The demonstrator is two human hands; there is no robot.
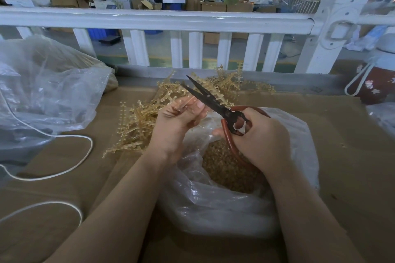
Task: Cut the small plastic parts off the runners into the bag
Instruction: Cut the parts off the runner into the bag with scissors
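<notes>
thin amber runner (185, 100) pinched above the open clear bag (213, 205)
left hand (177, 123) curls its fingers round the translucent strip; right hand (259, 137) grips black scissors (210, 102) by red loop handles, blades parted. loose tan parts (226, 168) fill the crinkled bag; a spiky runner pile (147, 117) sits just behind on brown cardboard (346, 134).
</notes>
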